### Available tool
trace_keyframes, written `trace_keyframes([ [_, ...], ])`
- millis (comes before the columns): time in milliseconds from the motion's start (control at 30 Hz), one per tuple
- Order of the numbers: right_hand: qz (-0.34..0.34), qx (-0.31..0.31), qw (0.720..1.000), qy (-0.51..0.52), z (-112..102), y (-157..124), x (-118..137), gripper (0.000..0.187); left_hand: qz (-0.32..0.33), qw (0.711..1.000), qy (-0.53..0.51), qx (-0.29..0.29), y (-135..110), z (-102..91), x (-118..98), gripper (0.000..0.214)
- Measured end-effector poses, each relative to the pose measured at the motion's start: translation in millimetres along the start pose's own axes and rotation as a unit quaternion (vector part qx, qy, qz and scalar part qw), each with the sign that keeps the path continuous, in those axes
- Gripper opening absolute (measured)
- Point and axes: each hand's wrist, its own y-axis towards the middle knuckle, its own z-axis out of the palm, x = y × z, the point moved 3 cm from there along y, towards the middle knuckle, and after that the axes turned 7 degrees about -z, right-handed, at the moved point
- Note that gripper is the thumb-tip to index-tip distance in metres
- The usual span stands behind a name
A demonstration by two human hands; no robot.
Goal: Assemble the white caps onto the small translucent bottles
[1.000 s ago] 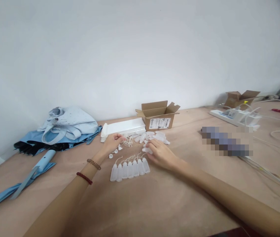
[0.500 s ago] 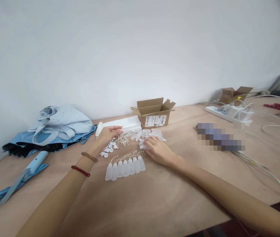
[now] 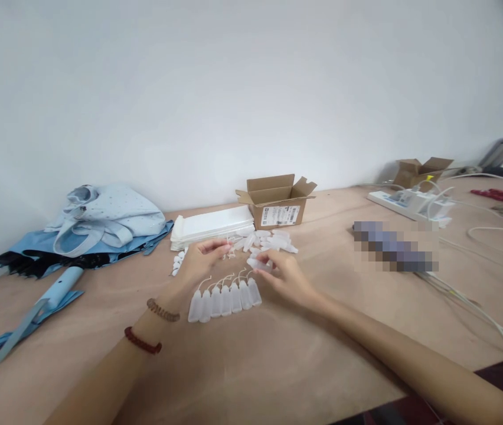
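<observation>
My right hand [image 3: 284,274] pinches a small translucent plastic bottle [image 3: 258,265] between thumb and fingers, just above the table. To its left, my left hand [image 3: 205,257] has thumb and forefinger pressed together on something small and pale, too small to make out. Strands of cream cord [image 3: 230,255] show just below those fingertips, the rest hidden by the hand. Nearer me lies a row of several bottles [image 3: 221,302], each with a cord at its top. Loose bottles [image 3: 273,241] are heaped behind my right hand. White caps [image 3: 176,264] peek out left of my left hand.
Behind the hands are a stack of white flat packets [image 3: 211,225] and an open cardboard box [image 3: 278,215]. A blue umbrella [image 3: 63,289] and pale cloth bag [image 3: 105,218] lie left. A power strip [image 3: 404,203] with cables and a blurred-out object [image 3: 393,247] are right.
My right hand has lifted a bottle from near the heap. My left hand has come right and nearer me, now covering much of the cord pile and the caps.
</observation>
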Motion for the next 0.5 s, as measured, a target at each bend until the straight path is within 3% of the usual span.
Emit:
trace_keyframes([
  [167, 0.033, -0.014, 0.998, 0.059, 1.7, -5.0, 10.7, 0.017, 0.01, 0.995, -0.091, 0.041, -37.6, 17.6, -3.2, 0.023],
  [400, 0.043, -0.023, 0.993, 0.11, 4.6, -8.4, 11.0, 0.018, 0.113, 0.993, 0.019, 0.011, -51.2, 26.8, -7.0, 0.016],
  [500, 0.054, -0.031, 0.989, 0.131, 5.2, -9.4, 9.8, 0.018, 0.122, 0.992, 0.028, 0.021, -52.5, 29.6, -4.3, 0.016],
])
